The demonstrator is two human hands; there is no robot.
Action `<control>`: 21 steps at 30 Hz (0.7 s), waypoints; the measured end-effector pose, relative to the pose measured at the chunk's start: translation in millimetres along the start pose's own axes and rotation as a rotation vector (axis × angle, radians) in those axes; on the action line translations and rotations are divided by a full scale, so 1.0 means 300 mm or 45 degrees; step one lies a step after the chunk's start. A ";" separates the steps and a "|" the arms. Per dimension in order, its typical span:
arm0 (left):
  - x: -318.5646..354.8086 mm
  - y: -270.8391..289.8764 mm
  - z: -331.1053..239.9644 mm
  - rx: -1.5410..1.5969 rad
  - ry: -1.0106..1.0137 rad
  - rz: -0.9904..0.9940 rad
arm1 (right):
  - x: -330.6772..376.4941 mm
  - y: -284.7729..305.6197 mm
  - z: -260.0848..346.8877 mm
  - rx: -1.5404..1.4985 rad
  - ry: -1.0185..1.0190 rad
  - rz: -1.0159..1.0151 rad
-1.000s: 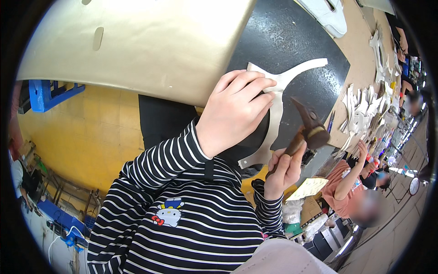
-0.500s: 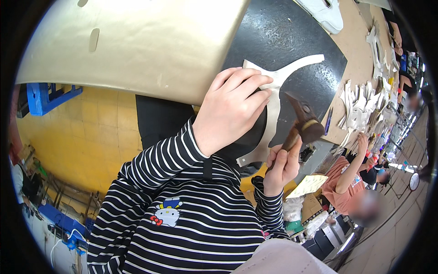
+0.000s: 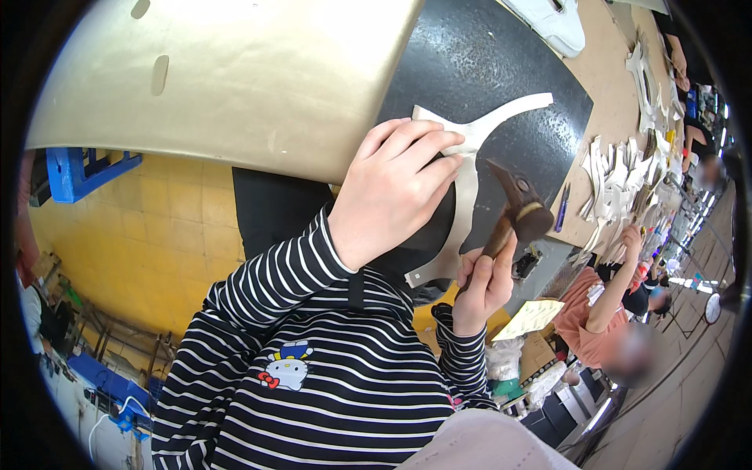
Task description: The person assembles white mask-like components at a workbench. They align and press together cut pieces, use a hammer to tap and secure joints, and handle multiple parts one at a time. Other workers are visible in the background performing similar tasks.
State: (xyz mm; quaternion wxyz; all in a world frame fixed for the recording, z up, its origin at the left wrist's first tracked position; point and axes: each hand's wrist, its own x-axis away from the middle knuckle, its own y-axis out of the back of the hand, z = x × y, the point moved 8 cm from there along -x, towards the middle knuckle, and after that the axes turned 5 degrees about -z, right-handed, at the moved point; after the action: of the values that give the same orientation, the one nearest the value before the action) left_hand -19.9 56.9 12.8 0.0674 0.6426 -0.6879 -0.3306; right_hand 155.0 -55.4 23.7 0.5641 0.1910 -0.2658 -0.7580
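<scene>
On a dark, worn board [image 3: 446, 55] lies a white, branching flat piece [image 3: 501, 119] that looks like a leather shoe-upper part. One curved arm of it points to the far right, and another strip runs down toward me. My left hand [image 3: 395, 188] is laid over its middle, fingers bent and pressed together on the material. To the right, my right hand [image 3: 487, 286] grips a hammer [image 3: 501, 231] by its wooden handle, thumb along it. The dark hammer head is raised beside the piece, apart from it. My left palm and fingertips are partly hidden.
A gold-coloured covered surface [image 3: 258, 78] fills the upper left. Right of the board, a tan tabletop holds a blue pen [image 3: 562, 207], a pile of white cut pieces [image 3: 619, 180] and a white shoe-shaped item [image 3: 552, 23]. A co-worker in a pink shirt [image 3: 587, 309] sits at the right.
My hands, the hammer and the white piece keep nearly the same places; the whole view has shifted slightly. The co-worker's raised hand at the right has moved a little.
</scene>
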 end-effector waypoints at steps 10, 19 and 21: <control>0.010 -0.047 -0.048 -0.385 -0.134 0.153 | -0.036 0.088 -0.049 -0.216 -0.244 -0.273; 0.002 -0.043 -0.022 -0.447 -0.040 0.097 | -0.069 0.198 -0.148 0.239 -0.408 -0.416; 0.004 -0.050 -0.011 -0.463 -0.008 0.120 | -0.086 0.192 -0.100 0.384 -0.235 -0.386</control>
State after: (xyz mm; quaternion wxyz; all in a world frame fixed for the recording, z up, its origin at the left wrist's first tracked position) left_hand -5.8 55.1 7.0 0.1956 0.5859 -0.6464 -0.4479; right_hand 223.6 -49.2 35.6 0.3821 0.2408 -0.3947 -0.8002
